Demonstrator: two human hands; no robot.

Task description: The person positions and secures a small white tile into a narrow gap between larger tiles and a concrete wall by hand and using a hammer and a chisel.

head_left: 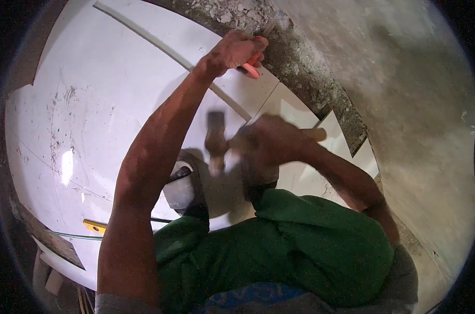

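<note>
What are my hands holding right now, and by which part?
Left hand: a red-orange object, around its middle. Right hand: a hammer, by its wooden handle.

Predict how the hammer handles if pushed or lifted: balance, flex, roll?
Hammer: probably head-heavy, since the blocky head sits at one end. Handle likely stiff; its visible end looks thick and wooden. Laid down, it's unlikely to roll far, as the head sits crosswise. Blur hides finer detail.
</note>
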